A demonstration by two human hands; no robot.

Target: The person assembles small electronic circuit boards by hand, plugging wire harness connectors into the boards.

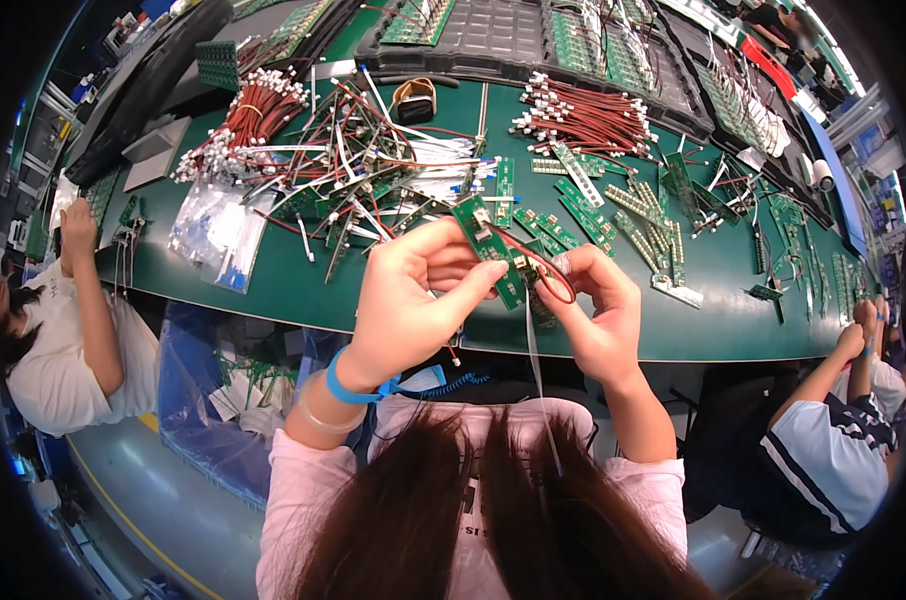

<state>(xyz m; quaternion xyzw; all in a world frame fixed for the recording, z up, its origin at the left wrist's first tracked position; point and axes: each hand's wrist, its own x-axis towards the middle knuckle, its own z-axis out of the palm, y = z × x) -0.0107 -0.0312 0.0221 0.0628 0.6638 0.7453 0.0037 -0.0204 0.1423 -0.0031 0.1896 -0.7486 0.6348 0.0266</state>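
Observation:
A narrow green circuit board (pixel 483 240) is tilted above the near edge of the bench, with my left hand (pixel 405 295) closed on it, thumb on its face. A looped red-and-black cable (pixel 565 282) runs from the board to my right hand (pixel 601 312). The fingers of that hand pinch the cable beside the board's lower end, partly hiding what they grip. From the same spot a flat white ribbon cable (pixel 536 350) hangs down over my lap. A blue wrist strap (pixel 345 382) with a coiled cord is on my left wrist.
Behind my hands lie a tangle of boards and cables (pixel 358 165), bundled red cables (pixel 258 112), more red cables (pixel 585 118), loose board strips (pixel 648 225) and a watch (pixel 415 102). Black trays (pixel 493 45) line the back. A plastic-lined blue bin (pixel 188 400) stands lower left. Co-workers sit both sides.

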